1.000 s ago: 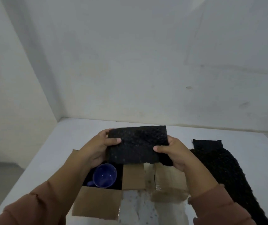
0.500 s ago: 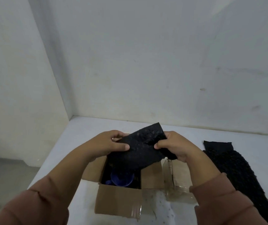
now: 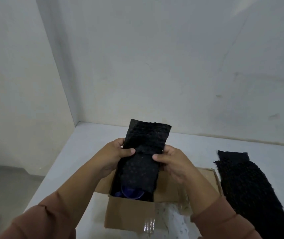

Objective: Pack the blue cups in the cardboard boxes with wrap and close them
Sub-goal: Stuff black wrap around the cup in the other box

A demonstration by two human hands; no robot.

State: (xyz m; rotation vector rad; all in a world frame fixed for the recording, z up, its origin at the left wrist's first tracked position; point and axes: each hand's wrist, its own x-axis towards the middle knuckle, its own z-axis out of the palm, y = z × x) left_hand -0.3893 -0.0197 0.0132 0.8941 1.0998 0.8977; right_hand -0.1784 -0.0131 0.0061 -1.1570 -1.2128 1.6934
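An open cardboard box [image 3: 129, 215] sits on the white table in front of me. Inside it a blue cup [image 3: 132, 193] lies mostly covered; only its rim shows near the front wall. A black bubble-wrap sheet [image 3: 143, 152] stands long-side up over the box, its lower end reaching down onto the cup. My left hand [image 3: 114, 156] grips the sheet's left edge with the thumb on its front. My right hand [image 3: 171, 163] pinches its right edge at the same height.
A longer strip of black bubble wrap [image 3: 248, 187] lies on the table [image 3: 89, 144] to the right of the box. The box's right flap [image 3: 205, 180] is folded out flat. Walls close off the back and left; the table's left edge drops to the floor.
The wrap sheet has turned from held wide above the box to upright, and its lower end has gone down into the box over the cup. Both hands stayed on its edges.
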